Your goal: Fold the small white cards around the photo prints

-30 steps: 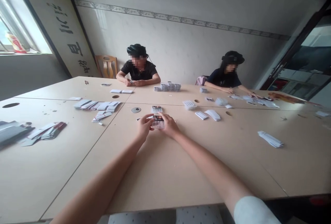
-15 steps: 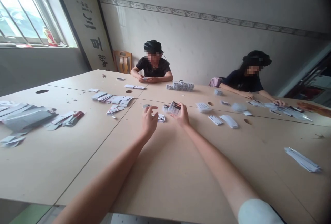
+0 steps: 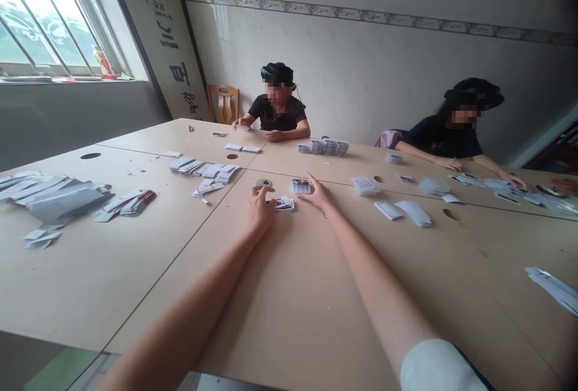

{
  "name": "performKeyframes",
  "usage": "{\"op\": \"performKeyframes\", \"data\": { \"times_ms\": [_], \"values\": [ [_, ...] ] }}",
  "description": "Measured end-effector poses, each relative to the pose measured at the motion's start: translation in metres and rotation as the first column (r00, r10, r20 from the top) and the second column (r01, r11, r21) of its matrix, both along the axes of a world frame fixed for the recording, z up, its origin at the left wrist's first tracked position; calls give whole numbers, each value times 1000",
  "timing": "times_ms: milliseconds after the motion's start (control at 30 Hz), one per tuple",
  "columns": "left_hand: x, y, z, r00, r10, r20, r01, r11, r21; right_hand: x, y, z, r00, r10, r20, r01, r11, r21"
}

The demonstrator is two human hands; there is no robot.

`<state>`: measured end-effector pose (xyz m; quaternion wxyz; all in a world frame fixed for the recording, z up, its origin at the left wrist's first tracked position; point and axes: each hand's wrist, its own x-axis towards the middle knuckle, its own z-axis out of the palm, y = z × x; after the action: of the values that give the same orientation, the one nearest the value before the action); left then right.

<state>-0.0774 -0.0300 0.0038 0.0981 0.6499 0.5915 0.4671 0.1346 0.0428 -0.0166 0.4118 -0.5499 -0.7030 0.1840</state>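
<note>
A small stack of card packs (image 3: 300, 187) with a dark printed top lies on the table in front of me. Just right of it is my right hand (image 3: 320, 197), its fingers spread and holding nothing; whether the fingertips touch the stack I cannot tell. My left hand (image 3: 261, 209) is bent with thumb and fingers apart at the left end of a loose pile of white cards (image 3: 284, 203). Nothing shows in its grasp. Beyond the left hand is a round grey grommet (image 3: 264, 182) in the table.
Stacked packs (image 3: 329, 147) stand farther back. White slips lie left (image 3: 203, 168), and a clear-wrapped bundle (image 3: 365, 185) and envelopes (image 3: 413, 214) lie right. Large paper heaps (image 3: 58, 195) cover the far left. Two co-workers (image 3: 277, 111) (image 3: 456, 132) sit across the table (image 3: 289, 294).
My right hand has set its dark-topped pack down on the stack and opened. My left hand stays by the loose cards. The view has shifted slightly. The co-worker opposite has moved a hand outward.
</note>
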Motion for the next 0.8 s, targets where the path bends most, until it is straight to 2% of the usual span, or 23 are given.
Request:
{"op": "performKeyframes", "data": {
  "times_ms": [100, 200, 567, 733, 800],
  "values": [
    [-1, 1, 1, 998, 28, 48, -27, 999, -17, 1, 2, -4, 995, -13, -101, 11, 1000, -21],
    [-1, 2, 1, 995, 47, 87, -43, 998, -44, 1, 5, -6, 990, -54, -129, 51, 998, -29],
    [-3, 9, -10, 997, 74, -29, -78, 984, -163, -14, -1, 5, 966, -210, 148, 207, 978, 34],
    [-7, 12, -9, 998, 58, 26, -51, 976, -212, -9, -2, 1, 984, -170, 49, 172, 985, -32],
    [-8, 14, -9, 998, 52, 37, -43, 977, -207, -3, -5, -2, 987, -159, -20, 159, 987, -3]
  ]
}}
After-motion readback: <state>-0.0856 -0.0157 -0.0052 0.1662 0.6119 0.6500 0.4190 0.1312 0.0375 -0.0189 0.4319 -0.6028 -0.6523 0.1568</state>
